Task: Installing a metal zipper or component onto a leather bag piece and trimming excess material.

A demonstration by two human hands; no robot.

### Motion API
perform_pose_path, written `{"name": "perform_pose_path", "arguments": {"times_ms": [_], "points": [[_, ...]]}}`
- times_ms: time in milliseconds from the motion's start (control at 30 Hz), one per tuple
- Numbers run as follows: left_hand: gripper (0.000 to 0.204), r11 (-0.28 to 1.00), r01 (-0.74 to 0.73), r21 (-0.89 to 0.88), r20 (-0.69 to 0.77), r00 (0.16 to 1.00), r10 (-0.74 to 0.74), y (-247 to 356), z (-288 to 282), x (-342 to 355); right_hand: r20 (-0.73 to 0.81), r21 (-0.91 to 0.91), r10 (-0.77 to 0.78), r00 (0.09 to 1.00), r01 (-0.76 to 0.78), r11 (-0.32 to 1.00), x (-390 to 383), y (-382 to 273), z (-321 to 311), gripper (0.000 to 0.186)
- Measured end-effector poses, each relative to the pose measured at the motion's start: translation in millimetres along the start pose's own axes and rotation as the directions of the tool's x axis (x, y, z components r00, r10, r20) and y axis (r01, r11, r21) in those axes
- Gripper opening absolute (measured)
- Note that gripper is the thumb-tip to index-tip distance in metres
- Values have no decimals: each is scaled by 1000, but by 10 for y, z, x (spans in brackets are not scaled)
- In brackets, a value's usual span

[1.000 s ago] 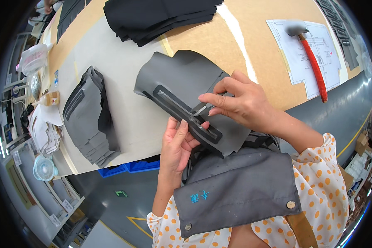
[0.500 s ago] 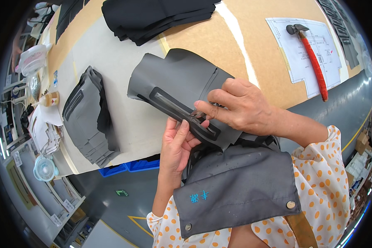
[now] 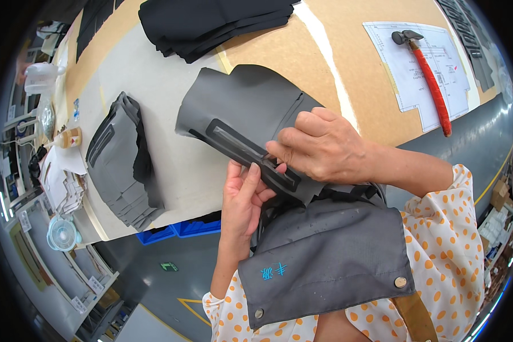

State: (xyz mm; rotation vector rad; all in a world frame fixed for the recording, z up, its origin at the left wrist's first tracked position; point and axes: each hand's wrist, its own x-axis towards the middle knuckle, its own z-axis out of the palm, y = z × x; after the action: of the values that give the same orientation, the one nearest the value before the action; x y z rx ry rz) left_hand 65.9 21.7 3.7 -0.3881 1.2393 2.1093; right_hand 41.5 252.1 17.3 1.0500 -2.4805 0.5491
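Note:
A dark grey sheet panel (image 3: 239,97), leather-like, is raised at a tilt over the table's near edge, with a long black-framed slot (image 3: 233,138) along its near side. My left hand (image 3: 246,191) pinches the panel's near edge beside the slot, thumb on top. Over the slot's right part my right hand (image 3: 319,145) is closed, its thumb and forefinger around a small metal tool (image 3: 271,156). Most of that tool is hidden by the fingers, so its exact kind cannot be made out. One fingertip of the left hand shows through the slot.
Left on the table lies a stack of similar grey panels (image 3: 111,165). Black sheets (image 3: 211,25) are piled at the back. A red-handled hammer (image 3: 430,80) rests on a paper drawing (image 3: 390,68) at right. Blue bins (image 3: 196,229) sit below the table edge; a small fan (image 3: 63,232) stands left.
My right hand has curled in more and tipped slightly downward over the slot, hiding more of the metal tool. The left hand and the panel have barely moved.

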Motion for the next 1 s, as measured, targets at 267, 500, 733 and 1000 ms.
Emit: {"name": "perform_pose_path", "arguments": {"times_ms": [267, 500, 733, 1000], "points": [[31, 999, -31, 25, -23, 999, 32, -45, -65, 40, 226, 721, 584, 780, -537, 439, 67, 142, 74, 29], [23, 986, -92, -140, -4, 996, 92, -53, -100, 5, 281, 802, 677, 680, -554, 224, 134, 40, 537, 39], [17, 973, -164, -164, 9, 986, 168, -86, -290, -97, 336, 843, 654, 678, -526, 111, 101, 71, 568, 38], [17, 914, -36, -404, 174, 978, 116, -94, -256, -62, 330, 858, 625, 707, -501, 114, 99, 54, 551, 36]]}}
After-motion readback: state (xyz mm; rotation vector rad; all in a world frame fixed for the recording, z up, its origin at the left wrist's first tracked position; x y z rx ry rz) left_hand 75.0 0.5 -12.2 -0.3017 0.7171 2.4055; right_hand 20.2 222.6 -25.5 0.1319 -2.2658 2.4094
